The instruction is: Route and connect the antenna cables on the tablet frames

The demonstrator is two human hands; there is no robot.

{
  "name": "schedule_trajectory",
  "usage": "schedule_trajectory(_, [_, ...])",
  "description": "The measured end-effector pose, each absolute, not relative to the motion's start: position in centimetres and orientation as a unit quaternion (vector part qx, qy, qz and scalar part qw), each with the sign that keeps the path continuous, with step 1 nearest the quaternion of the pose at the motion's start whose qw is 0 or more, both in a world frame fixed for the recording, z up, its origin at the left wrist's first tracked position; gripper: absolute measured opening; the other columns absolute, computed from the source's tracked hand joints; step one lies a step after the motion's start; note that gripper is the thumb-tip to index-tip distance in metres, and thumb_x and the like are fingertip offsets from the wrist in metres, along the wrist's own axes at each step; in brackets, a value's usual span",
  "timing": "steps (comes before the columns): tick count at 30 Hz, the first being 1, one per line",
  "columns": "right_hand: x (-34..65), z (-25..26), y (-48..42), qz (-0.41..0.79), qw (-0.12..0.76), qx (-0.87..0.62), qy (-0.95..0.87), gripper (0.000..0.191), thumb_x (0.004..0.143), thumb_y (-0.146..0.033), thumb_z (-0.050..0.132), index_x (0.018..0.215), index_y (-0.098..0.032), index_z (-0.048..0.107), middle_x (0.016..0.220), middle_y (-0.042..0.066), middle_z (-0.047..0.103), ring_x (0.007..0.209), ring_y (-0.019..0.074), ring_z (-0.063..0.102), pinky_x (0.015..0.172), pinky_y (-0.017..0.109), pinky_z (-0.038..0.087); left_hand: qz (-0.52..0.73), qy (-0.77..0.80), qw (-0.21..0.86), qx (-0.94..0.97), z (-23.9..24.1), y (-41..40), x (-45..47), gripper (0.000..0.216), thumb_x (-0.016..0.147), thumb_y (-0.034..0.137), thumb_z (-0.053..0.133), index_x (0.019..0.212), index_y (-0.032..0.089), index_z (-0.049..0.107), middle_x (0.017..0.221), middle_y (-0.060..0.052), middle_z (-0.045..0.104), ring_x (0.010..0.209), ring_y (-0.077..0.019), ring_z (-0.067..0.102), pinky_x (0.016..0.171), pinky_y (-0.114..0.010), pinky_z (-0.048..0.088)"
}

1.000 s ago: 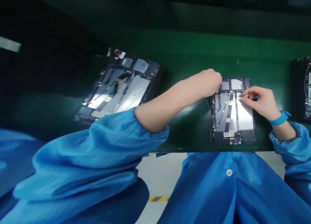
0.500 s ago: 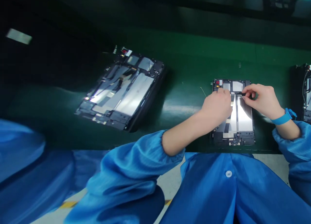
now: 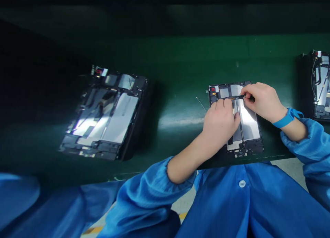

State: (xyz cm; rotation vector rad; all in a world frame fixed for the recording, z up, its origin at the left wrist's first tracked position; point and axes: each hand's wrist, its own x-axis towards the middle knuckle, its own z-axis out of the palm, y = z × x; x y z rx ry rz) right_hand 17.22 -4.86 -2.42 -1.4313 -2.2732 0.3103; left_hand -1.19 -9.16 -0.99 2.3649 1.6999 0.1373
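Observation:
An opened tablet (image 3: 249,126) with its back off lies flat on the green belt (image 3: 180,76) in front of me, silver shielding and dark flex strips showing. My left hand (image 3: 221,121) rests on the tablet's left half, fingers curled down and pressing near its upper edge. My right hand (image 3: 261,101), with a blue wrist strap (image 3: 285,118), pinches something small and dark at the tablet's upper right. A thin wire (image 3: 200,103) sticks out at the tablet's left edge.
A second opened tablet (image 3: 103,114) lies tilted to the left on the belt. A third one (image 3: 319,85) shows partly at the right edge. My blue smock (image 3: 242,203) fills the lower view, with floor and a yellow stripe beneath.
My left hand has come down from the tablet's top left corner onto its left half. The view has shifted, so both tablets sit further left. My right hand stays pinched at the upper part.

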Motion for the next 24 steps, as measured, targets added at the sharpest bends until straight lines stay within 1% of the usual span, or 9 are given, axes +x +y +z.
schedule_trajectory(2, [17.5, -1.8, -5.5, 0.116, 0.207, -0.504, -0.830, 0.026, 0.081, -0.005, 0.059, 0.095, -0.021, 0.074, 0.076, 0.002, 0.073, 0.077, 0.0208, 0.064, 0.073, 0.032, 0.045, 0.064, 0.577, 0.093, 0.809, -1.4, -9.7, -1.2, 0.010, 0.092, 0.018, 0.056, 0.099, 0.014, 0.062, 0.096, -0.017, 0.071, 0.096, -0.0324, 0.071, 0.083, -0.042, 0.059])
schedule_trajectory(4, [18.1, -1.4, -6.1, 0.146, 0.218, -0.497, -0.827, 0.026, 0.080, -0.006, 0.061, 0.096, -0.022, 0.074, 0.075, 0.001, 0.073, 0.075, 0.0193, 0.063, 0.072, 0.031, 0.045, 0.084, 0.580, 0.090, 0.806, -1.8, -10.1, -1.2, 0.009, 0.090, 0.014, 0.056, 0.098, 0.015, 0.061, 0.095, -0.015, 0.071, 0.094, -0.0313, 0.071, 0.082, -0.042, 0.059])
schedule_trajectory(8, [19.1, -1.7, -6.5, 0.258, 0.261, -0.510, -0.778, 0.019, 0.079, -0.013, 0.068, 0.094, -0.022, 0.074, 0.076, -0.002, 0.073, 0.065, 0.0138, 0.059, 0.068, 0.029, 0.048, 0.116, 0.596, 0.105, 0.787, -2.3, -10.2, -1.2, 0.012, 0.087, 0.010, 0.056, 0.097, 0.017, 0.057, 0.094, -0.014, 0.071, 0.095, -0.0306, 0.071, 0.085, -0.042, 0.058])
schedule_trajectory(11, [19.7, -2.8, -6.2, 0.343, 0.316, -0.540, -0.700, 0.012, 0.078, -0.022, 0.074, 0.090, -0.020, 0.073, 0.075, 0.000, 0.073, 0.061, 0.0125, 0.059, 0.063, 0.029, 0.050, 0.117, 0.595, 0.106, 0.788, -2.3, -10.1, -1.1, 0.012, 0.087, 0.010, 0.056, 0.096, 0.018, 0.056, 0.093, -0.013, 0.071, 0.093, -0.0295, 0.070, 0.084, -0.042, 0.058])
schedule_trajectory(14, [20.0, -3.6, -5.6, 0.406, 0.365, -0.559, -0.624, 0.018, 0.074, -0.029, 0.080, 0.087, -0.019, 0.072, 0.073, 0.001, 0.072, 0.063, 0.0135, 0.063, 0.061, 0.029, 0.053, 0.100, 0.594, 0.089, 0.793, -2.0, -9.9, -0.9, 0.011, 0.087, 0.014, 0.058, 0.098, 0.018, 0.056, 0.095, -0.014, 0.072, 0.092, -0.0303, 0.070, 0.083, -0.043, 0.057])
schedule_trajectory(18, [20.1, -4.1, -5.1, 0.452, 0.398, -0.567, -0.562, 0.023, 0.068, -0.029, 0.084, 0.083, -0.019, 0.070, 0.069, 0.000, 0.069, 0.062, 0.0127, 0.064, 0.061, 0.029, 0.056, 0.043, 0.608, 0.088, 0.788, -1.1, -9.4, -0.2, 0.012, 0.088, 0.011, 0.055, 0.098, 0.015, 0.058, 0.097, -0.018, 0.073, 0.094, -0.0345, 0.070, 0.083, -0.046, 0.056])
schedule_trajectory(21, [20.0, -4.2, -4.9, 0.482, 0.400, -0.574, -0.528, 0.026, 0.066, -0.029, 0.084, 0.084, -0.019, 0.068, 0.067, -0.002, 0.067, 0.056, 0.0111, 0.062, 0.052, 0.026, 0.053, 0.027, 0.620, 0.116, 0.776, -0.6, -9.2, 0.2, 0.013, 0.087, 0.008, 0.053, 0.097, 0.016, 0.058, 0.097, -0.018, 0.073, 0.097, -0.0353, 0.070, 0.086, -0.048, 0.055])
schedule_trajectory(24, [19.9, -4.3, -4.8, 0.510, 0.400, -0.574, -0.501, 0.031, 0.063, -0.029, 0.087, 0.084, -0.019, 0.067, 0.065, -0.003, 0.066, 0.053, 0.0110, 0.062, 0.045, 0.024, 0.050, 0.054, 0.627, 0.183, 0.755, -0.6, -9.2, 0.1, 0.019, 0.082, 0.006, 0.056, 0.096, 0.018, 0.055, 0.094, -0.014, 0.072, 0.096, -0.0328, 0.069, 0.087, -0.046, 0.055])
